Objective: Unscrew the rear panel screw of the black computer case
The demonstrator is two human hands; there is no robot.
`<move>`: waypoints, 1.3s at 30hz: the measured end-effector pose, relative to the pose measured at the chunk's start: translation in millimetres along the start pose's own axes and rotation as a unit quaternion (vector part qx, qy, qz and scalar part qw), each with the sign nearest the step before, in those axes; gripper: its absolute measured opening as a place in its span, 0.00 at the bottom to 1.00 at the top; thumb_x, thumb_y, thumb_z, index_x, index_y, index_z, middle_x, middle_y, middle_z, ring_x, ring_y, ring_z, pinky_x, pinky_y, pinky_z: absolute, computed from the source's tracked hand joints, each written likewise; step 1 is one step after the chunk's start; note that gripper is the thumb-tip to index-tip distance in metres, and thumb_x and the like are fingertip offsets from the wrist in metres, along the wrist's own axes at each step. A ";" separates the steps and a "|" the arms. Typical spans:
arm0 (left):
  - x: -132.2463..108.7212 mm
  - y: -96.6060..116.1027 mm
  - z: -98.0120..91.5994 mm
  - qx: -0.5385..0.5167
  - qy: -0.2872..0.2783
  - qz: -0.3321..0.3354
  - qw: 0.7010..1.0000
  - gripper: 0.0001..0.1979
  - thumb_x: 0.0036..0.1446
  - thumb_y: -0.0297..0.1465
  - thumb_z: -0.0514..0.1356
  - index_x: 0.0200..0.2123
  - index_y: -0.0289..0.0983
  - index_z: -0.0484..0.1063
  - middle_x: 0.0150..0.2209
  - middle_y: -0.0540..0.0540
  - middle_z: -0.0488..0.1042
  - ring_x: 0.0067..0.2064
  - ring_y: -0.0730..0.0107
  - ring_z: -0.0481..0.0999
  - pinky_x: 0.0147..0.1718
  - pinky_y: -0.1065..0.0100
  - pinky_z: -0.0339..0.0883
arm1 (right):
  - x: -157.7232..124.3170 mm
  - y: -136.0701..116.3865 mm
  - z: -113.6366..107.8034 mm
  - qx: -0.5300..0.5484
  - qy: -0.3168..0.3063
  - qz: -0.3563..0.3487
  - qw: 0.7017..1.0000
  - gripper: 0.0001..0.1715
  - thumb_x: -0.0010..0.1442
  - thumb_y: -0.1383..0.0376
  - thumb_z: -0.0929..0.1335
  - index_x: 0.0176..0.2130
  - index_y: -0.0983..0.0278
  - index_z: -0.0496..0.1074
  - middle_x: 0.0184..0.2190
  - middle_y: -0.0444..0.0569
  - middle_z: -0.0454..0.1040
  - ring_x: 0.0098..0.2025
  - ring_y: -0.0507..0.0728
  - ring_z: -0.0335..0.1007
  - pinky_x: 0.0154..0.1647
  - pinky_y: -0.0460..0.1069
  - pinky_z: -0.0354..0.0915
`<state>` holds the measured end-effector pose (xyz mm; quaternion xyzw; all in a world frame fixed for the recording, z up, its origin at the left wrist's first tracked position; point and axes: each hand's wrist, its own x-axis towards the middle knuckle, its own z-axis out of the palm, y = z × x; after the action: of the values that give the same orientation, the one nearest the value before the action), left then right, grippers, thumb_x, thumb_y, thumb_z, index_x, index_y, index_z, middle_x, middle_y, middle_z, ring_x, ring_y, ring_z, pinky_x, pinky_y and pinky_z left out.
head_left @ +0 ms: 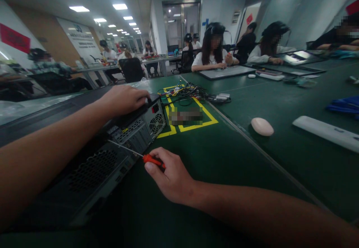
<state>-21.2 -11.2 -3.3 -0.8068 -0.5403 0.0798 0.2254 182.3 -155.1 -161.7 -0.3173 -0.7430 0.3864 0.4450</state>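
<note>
A black desktop computer case [94, 166] lies at the left, its rear panel with ports, a fan grille and a red switch turned towards the right. My left hand [125, 98] rests on top of the case near the rear edge, fingers curled over it and gripping there. My right hand [171, 175] is closed around the orange handle of a screwdriver [151, 160]. The long thin shaft points left to the rear panel, below the expansion slots; whether the tip sits in a screw is too dark to tell.
Behind the case lie tangled cables [193, 91] and yellow tape markings [211, 120] on the green table [224, 162]. A pale mouse [262, 126] and a long white object [328, 132] lie at the right. Several people sit at tables beyond.
</note>
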 end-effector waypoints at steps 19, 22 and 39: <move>-2.3 2.2 -4.0 -0.006 -0.008 -0.014 1.000 0.29 0.76 0.41 0.46 0.68 0.42 0.78 0.52 0.34 0.84 0.51 0.44 0.84 0.46 0.53 0.72 | 1.7 0.3 0.0 0.019 -0.004 0.028 0.999 0.08 0.69 0.59 0.71 0.44 0.58 0.69 0.37 0.44 0.76 0.37 0.57 0.73 0.45 0.54 0.71; -2.1 1.8 -3.8 -0.003 -0.003 -0.021 1.000 0.28 0.76 0.41 0.47 0.67 0.44 0.79 0.51 0.36 0.84 0.51 0.48 0.83 0.47 0.54 0.72 | 1.6 1.1 0.4 0.028 -0.003 0.023 0.999 0.07 0.70 0.60 0.71 0.45 0.58 0.69 0.37 0.44 0.76 0.38 0.57 0.74 0.46 0.54 0.71; -5.0 3.8 -8.0 0.003 0.000 -0.018 1.000 0.28 0.77 0.39 0.46 0.68 0.43 0.77 0.50 0.36 0.83 0.46 0.53 0.79 0.42 0.56 0.65 | 0.7 0.3 -0.6 0.027 -0.003 0.020 0.999 0.07 0.71 0.60 0.71 0.46 0.58 0.70 0.38 0.45 0.77 0.39 0.58 0.75 0.43 0.55 0.71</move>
<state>-17.1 -19.1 1.6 -0.7963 -0.5547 0.0775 0.2287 182.6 -154.2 -161.5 -0.3190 -0.7272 0.4155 0.4436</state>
